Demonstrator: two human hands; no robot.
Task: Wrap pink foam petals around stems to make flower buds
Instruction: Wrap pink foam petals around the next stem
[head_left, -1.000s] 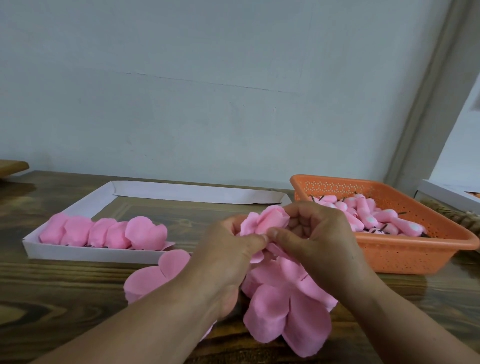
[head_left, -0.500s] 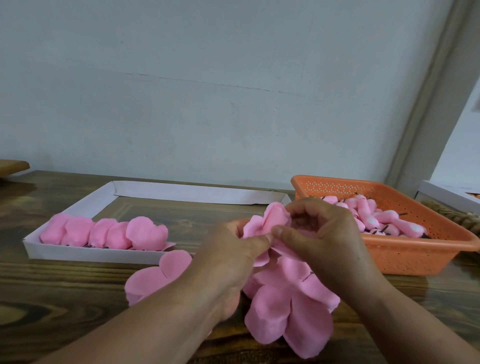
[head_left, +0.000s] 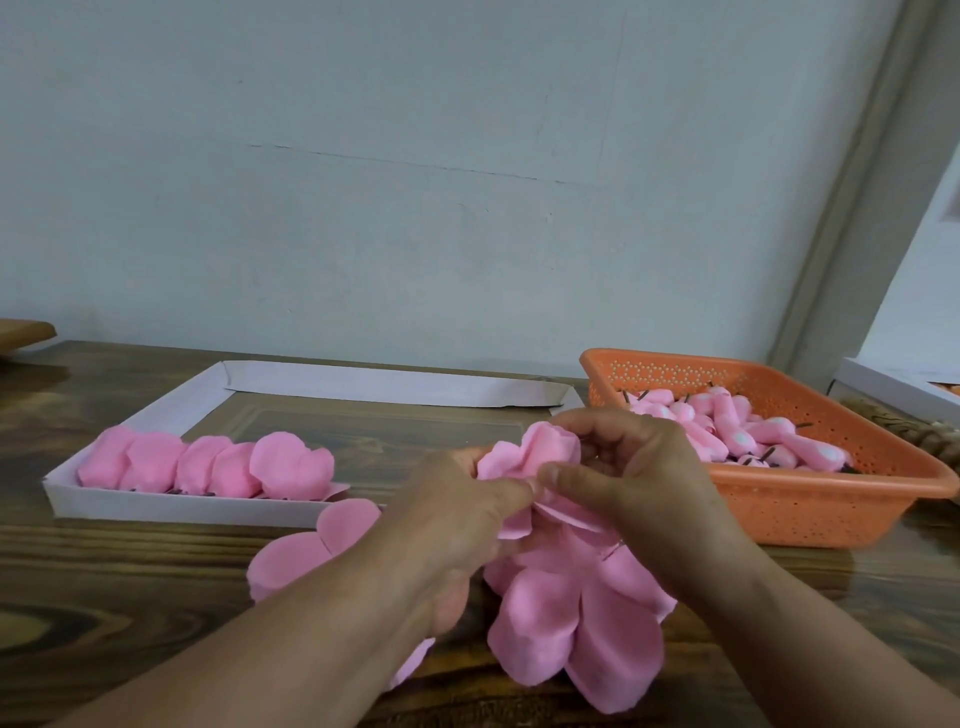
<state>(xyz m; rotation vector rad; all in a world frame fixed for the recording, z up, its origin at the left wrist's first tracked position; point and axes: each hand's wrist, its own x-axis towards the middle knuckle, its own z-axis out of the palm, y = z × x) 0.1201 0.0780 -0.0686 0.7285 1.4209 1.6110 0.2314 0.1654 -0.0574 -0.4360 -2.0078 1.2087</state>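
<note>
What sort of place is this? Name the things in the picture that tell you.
Probably a small handicraft worktable, at home or in a workshop: a dark wooden table, an orange perforated plastic basket of small pink stemmed pieces, and a white cardboard tray with a row of wrapped pink foam buds.

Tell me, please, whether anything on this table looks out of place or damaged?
Nothing stands out. Finished buds sit in a neat row in the white tray, stems fill the orange basket, and loose petals lie beneath both hands, left hand and right hand, which pinch a half-wrapped bud.
</note>
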